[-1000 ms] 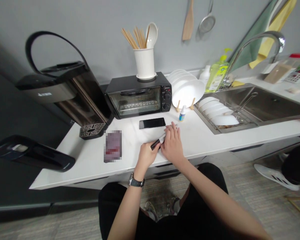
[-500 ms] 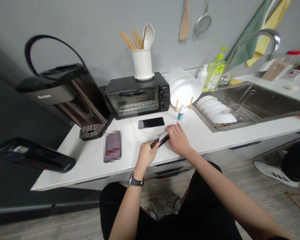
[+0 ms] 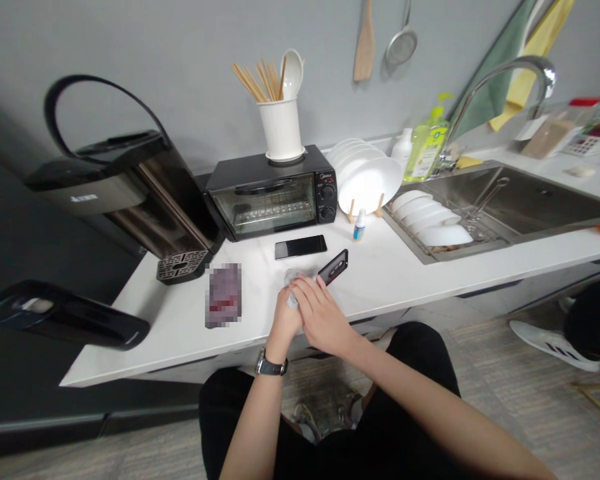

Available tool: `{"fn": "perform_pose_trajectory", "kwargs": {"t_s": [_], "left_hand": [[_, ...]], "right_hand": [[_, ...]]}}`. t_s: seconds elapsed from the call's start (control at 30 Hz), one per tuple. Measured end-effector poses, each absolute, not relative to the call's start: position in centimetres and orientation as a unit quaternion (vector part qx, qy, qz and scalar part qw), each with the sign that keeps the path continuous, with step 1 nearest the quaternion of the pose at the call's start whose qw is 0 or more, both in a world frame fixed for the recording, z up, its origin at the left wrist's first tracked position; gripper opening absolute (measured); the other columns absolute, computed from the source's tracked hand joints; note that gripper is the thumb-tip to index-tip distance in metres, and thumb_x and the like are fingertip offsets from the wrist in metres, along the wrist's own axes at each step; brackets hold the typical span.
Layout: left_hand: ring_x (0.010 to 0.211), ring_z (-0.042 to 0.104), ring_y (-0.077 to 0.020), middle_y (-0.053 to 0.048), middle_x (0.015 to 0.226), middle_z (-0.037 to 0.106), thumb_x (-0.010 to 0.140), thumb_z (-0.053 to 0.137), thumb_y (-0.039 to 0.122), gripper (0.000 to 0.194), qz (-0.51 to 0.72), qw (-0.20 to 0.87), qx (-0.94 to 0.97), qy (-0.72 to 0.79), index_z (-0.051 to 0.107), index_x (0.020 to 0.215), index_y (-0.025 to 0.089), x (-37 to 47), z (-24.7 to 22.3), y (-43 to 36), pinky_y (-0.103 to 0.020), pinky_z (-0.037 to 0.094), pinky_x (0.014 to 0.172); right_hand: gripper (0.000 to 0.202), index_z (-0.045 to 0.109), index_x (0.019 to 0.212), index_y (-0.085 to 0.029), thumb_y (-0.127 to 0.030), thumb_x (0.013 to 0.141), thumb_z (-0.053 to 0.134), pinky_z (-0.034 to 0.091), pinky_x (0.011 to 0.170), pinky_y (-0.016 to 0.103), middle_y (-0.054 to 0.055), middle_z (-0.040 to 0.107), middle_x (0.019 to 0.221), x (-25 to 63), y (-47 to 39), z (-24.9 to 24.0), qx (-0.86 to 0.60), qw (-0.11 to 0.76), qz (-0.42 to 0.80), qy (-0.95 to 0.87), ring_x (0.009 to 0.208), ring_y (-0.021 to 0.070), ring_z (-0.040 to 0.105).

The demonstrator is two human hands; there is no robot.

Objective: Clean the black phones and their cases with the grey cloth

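Observation:
My left hand point(image 3: 286, 315) and my right hand point(image 3: 321, 315) are together above the counter's front edge. Between them is a crumpled pale, see-through wipe or film point(image 3: 293, 287), pinched by my right fingers against my left hand. A dark phone case point(image 3: 334, 268) with camera holes sticks out beyond my right fingertips; its near end is hidden by my hands, and which hand bears it is unclear. Behind my hands a black phone point(image 3: 301, 247) lies flat. A small white and blue spray bottle point(image 3: 359, 226) stands right of it. To the left lies a blurred purple packet point(image 3: 223, 295).
A toaster oven point(image 3: 273, 193) stands behind, plates point(image 3: 367, 183) in a rack beside it. The sink point(image 3: 525, 200) with bowls is at right. A water dispenser point(image 3: 155, 200) and a black flask-like object point(image 3: 70, 313) are at left. A person's shoe point(image 3: 555, 345) shows on the floor.
My right hand has moved left and closer to my left hand. The dark case now points up and right past my fingers, and the pale material is gathered at my left hand.

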State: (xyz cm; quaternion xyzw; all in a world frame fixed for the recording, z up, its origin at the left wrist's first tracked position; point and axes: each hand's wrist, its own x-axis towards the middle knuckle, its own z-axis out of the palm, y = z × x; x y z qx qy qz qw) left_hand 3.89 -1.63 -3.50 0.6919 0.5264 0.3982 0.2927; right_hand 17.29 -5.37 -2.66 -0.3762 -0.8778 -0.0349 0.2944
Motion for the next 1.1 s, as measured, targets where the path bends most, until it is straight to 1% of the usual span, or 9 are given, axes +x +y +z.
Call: {"fn": "perform_pose_trajectory", "kwargs": {"t_s": [0.17, 0.27, 0.4, 0.53, 0.73, 0.8, 0.9, 1.0, 1.1], "left_hand": [[0.074, 0.073, -0.0204, -0.008, 0.083, 0.080, 0.091, 0.062, 0.019, 0.015, 0.394, 0.284, 0.689, 0.538, 0.073, 0.082, 0.016, 4.2, -3.0, -1.7, -0.026, 0.053, 0.069], [0.079, 0.076, -0.0247, -0.009, 0.085, 0.082, 0.097, 0.063, 0.036, 0.029, 0.363, 0.248, 0.706, 0.556, 0.078, 0.084, 0.015, 4.4, -2.6, -1.8, -0.028, 0.052, 0.070], [0.084, 0.077, -0.0260, -0.009, 0.086, 0.082, 0.099, 0.062, 0.039, 0.032, 0.355, 0.231, 0.711, 0.562, 0.081, 0.090, 0.015, 4.4, -2.4, -1.9, -0.026, 0.049, 0.070], [0.077, 0.074, -0.0228, -0.009, 0.082, 0.081, 0.098, 0.062, 0.037, 0.031, 0.352, 0.231, 0.711, 0.563, 0.079, 0.085, 0.015, 4.4, -2.4, -1.8, -0.026, 0.048, 0.068], [0.066, 0.068, -0.0186, -0.009, 0.074, 0.077, 0.089, 0.056, 0.008, 0.022, 0.342, 0.246, 0.719, 0.552, 0.071, 0.074, 0.014, 3.8, -3.7, -1.3, -0.027, 0.049, 0.064], [0.065, 0.068, -0.0186, -0.010, 0.073, 0.076, 0.086, 0.055, 0.004, 0.022, 0.339, 0.250, 0.720, 0.552, 0.070, 0.073, 0.014, 3.8, -4.1, -1.2, -0.027, 0.049, 0.062], [0.075, 0.073, -0.0193, -0.009, 0.085, 0.080, 0.086, 0.057, 0.007, 0.019, 0.358, 0.242, 0.720, 0.543, 0.074, 0.083, 0.015, 4.0, -3.9, -1.3, -0.026, 0.054, 0.070], [0.085, 0.076, -0.0228, -0.010, 0.091, 0.081, 0.095, 0.062, 0.026, 0.019, 0.376, 0.224, 0.710, 0.552, 0.077, 0.088, 0.016, 4.3, -3.2, -1.5, -0.029, 0.055, 0.078], [0.077, 0.076, -0.0243, -0.009, 0.079, 0.080, 0.097, 0.063, 0.038, 0.032, 0.353, 0.229, 0.707, 0.568, 0.078, 0.082, 0.015, 4.4, -2.5, -1.7, -0.027, 0.051, 0.068]], "right_hand": [[0.062, 0.049, 0.146, -0.007, -0.009, 0.085, 0.047, 0.017, 0.129, 0.058, 0.020, 0.057, 0.147, 21.4, -1.9, -2.4, -0.388, 0.282, -0.071, -0.875, 0.144, 0.0317, 0.042], [0.051, 0.056, 0.133, -0.007, -0.009, 0.082, 0.050, 0.024, 0.126, 0.057, 0.021, 0.062, 0.133, 24.1, 0.8, -2.0, -0.457, 0.287, -0.089, -0.837, 0.133, 0.0340, 0.048], [0.037, 0.059, 0.116, -0.010, -0.007, 0.080, 0.049, 0.039, 0.115, 0.054, 0.020, 0.063, 0.113, 25.0, 2.2, -1.6, -0.526, 0.293, -0.105, -0.792, 0.117, 0.0351, 0.054], [0.043, 0.056, 0.123, -0.005, -0.009, 0.081, 0.050, 0.032, 0.121, 0.062, 0.025, 0.058, 0.130, 21.6, 0.0, -1.9, -0.533, 0.339, -0.097, -0.769, 0.144, 0.0408, 0.039], [0.066, 0.043, 0.149, 0.000, -0.006, 0.083, 0.047, 0.016, 0.130, 0.060, 0.024, 0.048, 0.156, 16.6, -5.6, -2.6, -0.424, 0.312, -0.039, -0.850, 0.158, 0.0345, 0.022], [0.071, 0.037, 0.156, -0.003, -0.005, 0.085, 0.044, 0.014, 0.131, 0.058, 0.021, 0.046, 0.160, 17.1, -5.9, -2.8, -0.398, 0.291, -0.044, -0.869, 0.157, 0.0311, 0.026], [0.061, 0.043, 0.153, -0.010, -0.005, 0.093, 0.039, 0.014, 0.130, 0.058, 0.017, 0.053, 0.155, 19.4, -4.2, -2.9, -0.393, 0.283, -0.070, -0.872, 0.150, 0.0280, 0.038], [0.046, 0.055, 0.139, -0.008, -0.007, 0.095, 0.040, 0.021, 0.127, 0.057, 0.019, 0.061, 0.141, 22.4, -1.2, -2.4, -0.432, 0.287, -0.100, -0.849, 0.139, 0.0310, 0.047], [0.035, 0.062, 0.123, -0.009, -0.008, 0.095, 0.041, 0.030, 0.122, 0.055, 0.019, 0.066, 0.121, 24.4, 1.3, -1.6, -0.484, 0.281, -0.113, -0.821, 0.119, 0.0321, 0.055]]}}
